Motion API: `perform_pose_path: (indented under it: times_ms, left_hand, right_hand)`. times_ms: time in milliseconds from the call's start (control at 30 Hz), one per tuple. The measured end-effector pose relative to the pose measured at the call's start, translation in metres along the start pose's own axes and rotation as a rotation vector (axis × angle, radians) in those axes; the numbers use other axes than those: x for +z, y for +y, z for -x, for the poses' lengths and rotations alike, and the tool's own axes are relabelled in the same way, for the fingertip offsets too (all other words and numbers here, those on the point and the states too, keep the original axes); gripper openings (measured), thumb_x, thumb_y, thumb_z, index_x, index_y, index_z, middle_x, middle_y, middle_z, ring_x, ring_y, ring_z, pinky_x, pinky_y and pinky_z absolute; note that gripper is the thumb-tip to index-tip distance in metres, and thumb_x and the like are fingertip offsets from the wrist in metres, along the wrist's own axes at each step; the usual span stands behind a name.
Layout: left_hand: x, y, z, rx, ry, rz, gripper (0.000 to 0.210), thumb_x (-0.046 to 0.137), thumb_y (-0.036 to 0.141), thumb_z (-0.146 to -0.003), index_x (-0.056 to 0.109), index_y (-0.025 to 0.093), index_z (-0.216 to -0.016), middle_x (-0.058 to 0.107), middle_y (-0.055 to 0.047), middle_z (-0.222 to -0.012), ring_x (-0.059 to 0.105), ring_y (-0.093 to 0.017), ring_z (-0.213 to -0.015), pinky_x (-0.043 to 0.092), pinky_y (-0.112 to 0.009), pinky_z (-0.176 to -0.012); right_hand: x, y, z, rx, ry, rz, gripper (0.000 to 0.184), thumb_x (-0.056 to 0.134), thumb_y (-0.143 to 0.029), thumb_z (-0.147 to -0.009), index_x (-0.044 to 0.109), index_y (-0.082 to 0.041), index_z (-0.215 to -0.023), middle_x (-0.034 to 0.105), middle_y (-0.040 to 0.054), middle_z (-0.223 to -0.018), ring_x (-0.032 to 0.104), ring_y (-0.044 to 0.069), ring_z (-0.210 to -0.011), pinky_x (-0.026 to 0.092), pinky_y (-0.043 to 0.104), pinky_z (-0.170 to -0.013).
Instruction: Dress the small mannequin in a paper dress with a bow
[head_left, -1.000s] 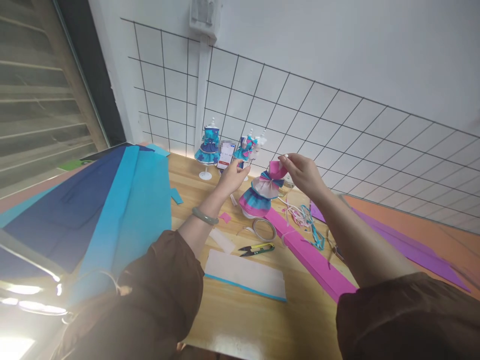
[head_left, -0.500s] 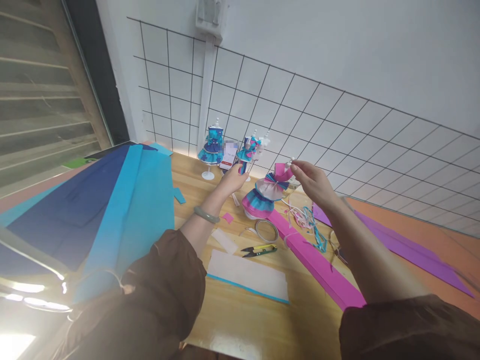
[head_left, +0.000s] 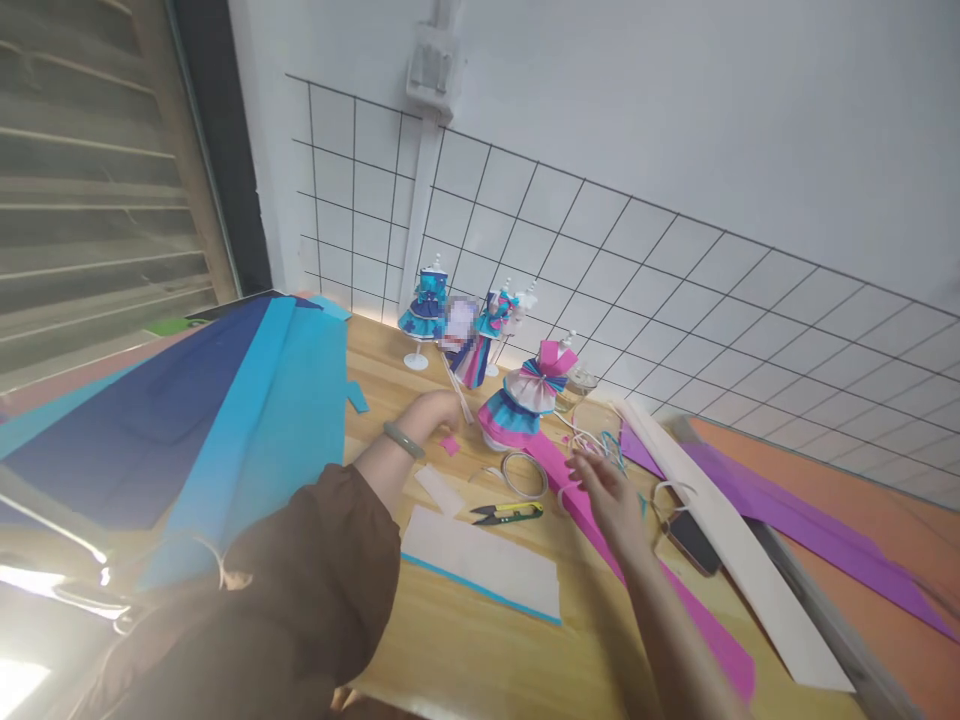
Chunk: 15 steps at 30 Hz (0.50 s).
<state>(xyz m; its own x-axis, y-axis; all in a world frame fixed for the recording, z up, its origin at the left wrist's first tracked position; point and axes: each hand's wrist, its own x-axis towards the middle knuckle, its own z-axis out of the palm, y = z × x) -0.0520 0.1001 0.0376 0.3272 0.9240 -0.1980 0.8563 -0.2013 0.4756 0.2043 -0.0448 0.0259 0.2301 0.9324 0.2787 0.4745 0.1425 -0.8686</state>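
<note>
My left hand point(head_left: 439, 410), with a bangle at the wrist, is low over the wood table beside a small pink scrap point(head_left: 450, 445); its fingers are turned down and hidden. Loosely bent and apart, the fingers of my right hand point(head_left: 609, 500) hover above a long magenta paper strip point(head_left: 701, 625), with nothing seen in them. Between the hands stands a small dress form wearing a pink, white and blue paper dress point(head_left: 525, 390) with a pleated bow. A roll of tape point(head_left: 524, 475) and yellow-and-black thread snips point(head_left: 508, 513) lie in front of it.
Dressed mini forms point(head_left: 424, 315) and a phone point(head_left: 459, 325) stand at the back by the wire grid. Blue sheets point(head_left: 300, 430) cover the left side. A white strip point(head_left: 735, 550), purple paper point(head_left: 810, 530) and dark phone-like object point(head_left: 694, 543) lie right. A blue-edged white sheet point(head_left: 480, 565) is in front.
My right hand has left the top of the pink dress form and come down toward me. My left hand has drawn back from the rear forms. The view has shifted slightly.
</note>
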Motion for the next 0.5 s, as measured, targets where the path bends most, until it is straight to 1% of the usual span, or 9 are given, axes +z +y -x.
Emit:
perform_pose_path:
  times_ms: [67, 100, 167, 233, 300, 367, 500]
  left_hand:
    - [0.008, -0.002, 0.001, -0.058, -0.019, 0.002, 0.023, 0.078, 0.014, -0.038, 0.057, 0.016, -0.049, 0.061, -0.004, -0.052, 0.061, -0.022, -0.061, 0.047, -0.03, -0.064]
    - [0.013, -0.002, 0.002, -0.074, -0.008, 0.015, 0.026, 0.078, 0.015, -0.036, 0.055, 0.016, -0.047, 0.058, -0.003, -0.048, 0.06, -0.022, -0.06, 0.047, -0.031, -0.064]
    - [0.021, -0.004, 0.005, -0.087, 0.046, 0.05, 0.03, 0.078, 0.015, -0.033, 0.05, 0.018, -0.043, 0.053, -0.001, -0.042, 0.06, -0.024, -0.059, 0.047, -0.033, -0.064]
    - [0.029, -0.007, 0.01, -0.079, 0.106, 0.1, 0.032, 0.076, 0.011, -0.032, 0.046, 0.018, -0.038, 0.046, 0.0, -0.037, 0.06, -0.026, -0.059, 0.046, -0.034, -0.064]
    - [0.035, -0.01, 0.016, -0.074, 0.156, 0.151, 0.033, 0.075, 0.011, -0.036, 0.043, 0.018, -0.035, 0.042, 0.001, -0.034, 0.06, -0.026, -0.06, 0.045, -0.034, -0.065]
    - [0.039, -0.013, 0.024, -0.059, 0.2, 0.205, 0.031, 0.072, 0.013, -0.043, 0.043, 0.018, -0.034, 0.042, 0.001, -0.035, 0.059, -0.023, -0.06, 0.044, -0.031, -0.064]
    - [0.045, -0.016, 0.041, -0.012, 0.26, 0.337, 0.018, 0.064, 0.017, -0.054, 0.051, 0.018, -0.042, 0.052, 0.0, -0.045, 0.059, -0.018, -0.061, 0.042, -0.025, -0.06]
  right_hand:
    - [0.018, 0.001, 0.008, -0.006, -0.05, -0.019, 0.042, 0.058, -0.052, -0.075, 0.067, -0.016, -0.094, 0.069, 0.0084, -0.082, 0.062, 0.02, -0.067, 0.049, 0.034, -0.063]
    - [0.027, 0.0, 0.01, -0.021, -0.065, -0.026, 0.041, 0.057, -0.052, -0.075, 0.067, -0.017, -0.093, 0.069, 0.0077, -0.08, 0.062, 0.02, -0.068, 0.049, 0.034, -0.064]
    - [0.042, -0.003, 0.013, -0.056, -0.103, -0.03, 0.039, 0.055, -0.051, -0.077, 0.068, -0.017, -0.092, 0.07, 0.0071, -0.081, 0.062, 0.021, -0.069, 0.049, 0.033, -0.065]
    - [0.052, -0.005, 0.014, -0.089, -0.131, -0.023, 0.038, 0.051, -0.05, -0.08, 0.068, -0.018, -0.094, 0.07, 0.0071, -0.084, 0.062, 0.022, -0.072, 0.048, 0.033, -0.066]
    - [0.056, -0.002, 0.015, -0.125, -0.138, -0.004, 0.037, 0.05, -0.048, -0.082, 0.068, -0.018, -0.095, 0.07, 0.0073, -0.088, 0.062, 0.023, -0.079, 0.047, 0.034, -0.07]
    - [0.054, 0.006, 0.015, -0.148, -0.111, 0.014, 0.035, 0.051, -0.047, -0.081, 0.069, -0.019, -0.091, 0.07, 0.0075, -0.087, 0.062, 0.024, -0.082, 0.046, 0.035, -0.073]
    - [0.043, 0.023, 0.017, -0.094, 0.039, 0.002, 0.039, 0.05, -0.051, -0.079, 0.069, -0.018, -0.08, 0.069, 0.0073, -0.078, 0.061, 0.024, -0.074, 0.046, 0.033, -0.064]
